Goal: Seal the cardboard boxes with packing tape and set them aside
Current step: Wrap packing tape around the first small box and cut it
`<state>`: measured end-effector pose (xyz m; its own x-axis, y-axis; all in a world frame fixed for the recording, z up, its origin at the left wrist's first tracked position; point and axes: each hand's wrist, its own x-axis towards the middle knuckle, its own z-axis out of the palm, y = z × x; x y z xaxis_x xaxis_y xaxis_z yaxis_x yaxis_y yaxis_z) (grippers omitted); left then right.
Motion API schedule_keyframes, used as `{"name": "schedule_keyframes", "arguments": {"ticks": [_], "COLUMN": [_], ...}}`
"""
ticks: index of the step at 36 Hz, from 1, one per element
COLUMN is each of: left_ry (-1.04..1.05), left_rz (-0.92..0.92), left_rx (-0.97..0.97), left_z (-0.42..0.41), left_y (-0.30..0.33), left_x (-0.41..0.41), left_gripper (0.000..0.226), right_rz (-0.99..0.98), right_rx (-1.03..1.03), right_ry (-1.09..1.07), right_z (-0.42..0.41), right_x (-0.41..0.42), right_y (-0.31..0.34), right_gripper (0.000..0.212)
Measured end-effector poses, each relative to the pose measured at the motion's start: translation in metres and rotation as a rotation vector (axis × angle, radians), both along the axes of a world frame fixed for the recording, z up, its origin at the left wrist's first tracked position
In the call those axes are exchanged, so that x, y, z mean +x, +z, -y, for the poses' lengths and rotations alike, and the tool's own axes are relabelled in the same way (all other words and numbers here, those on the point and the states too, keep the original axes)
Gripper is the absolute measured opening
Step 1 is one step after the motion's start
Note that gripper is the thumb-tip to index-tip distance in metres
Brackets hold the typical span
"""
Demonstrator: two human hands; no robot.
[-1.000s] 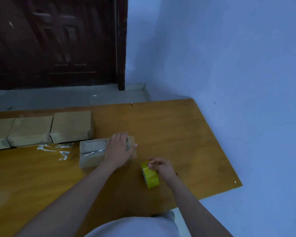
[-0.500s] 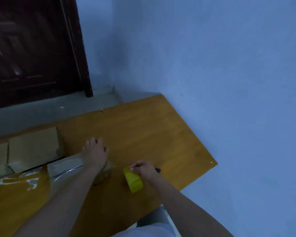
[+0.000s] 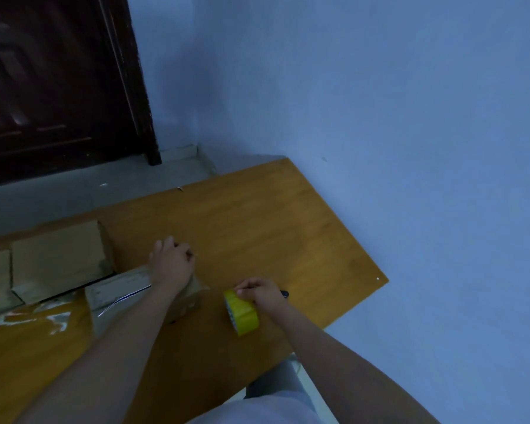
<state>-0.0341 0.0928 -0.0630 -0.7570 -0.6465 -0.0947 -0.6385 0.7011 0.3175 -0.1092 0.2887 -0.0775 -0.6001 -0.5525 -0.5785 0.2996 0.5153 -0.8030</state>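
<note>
At centre frame my left hand [image 3: 172, 264] lies over the small brown cardboard box [image 3: 120, 290], fingers curled at its far edge. My right hand [image 3: 259, 293] pinches the yellow roll of packing tape [image 3: 242, 313] just right of it. Finished-looking boxes [image 3: 55, 258] sit at left; this one seems unsealed.

Single head-worn view | looks forward and down | close over wooden table [image 3: 257, 228] | blue wall [image 3: 380, 117] right, dark door [image 3: 52, 81] far left
</note>
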Motion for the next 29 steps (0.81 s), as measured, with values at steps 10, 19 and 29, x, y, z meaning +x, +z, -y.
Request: {"name": "schedule_keyframes", "arguments": {"ticks": [10, 19, 29], "left_ry": [-0.057, -0.197, -0.478], "left_rz": [0.028, 0.163, -0.165], "left_rx": [-0.048, -0.009, -0.149], "left_z": [-0.003, 0.012, -0.009], "left_y": [0.000, 0.019, 0.000], "left_x": [0.001, 0.010, 0.058], "left_gripper": [0.048, 0.042, 0.033], "right_rz": [0.007, 0.018, 0.060], "right_rx": [0.005, -0.012, -0.021], "right_ry": [0.005, -0.003, -0.030], "right_z": [0.003, 0.004, 0.008], "right_x": [0.002, 0.000, -0.004], "right_y": [0.001, 0.003, -0.001], "right_gripper": [0.016, 0.012, 0.005]}}
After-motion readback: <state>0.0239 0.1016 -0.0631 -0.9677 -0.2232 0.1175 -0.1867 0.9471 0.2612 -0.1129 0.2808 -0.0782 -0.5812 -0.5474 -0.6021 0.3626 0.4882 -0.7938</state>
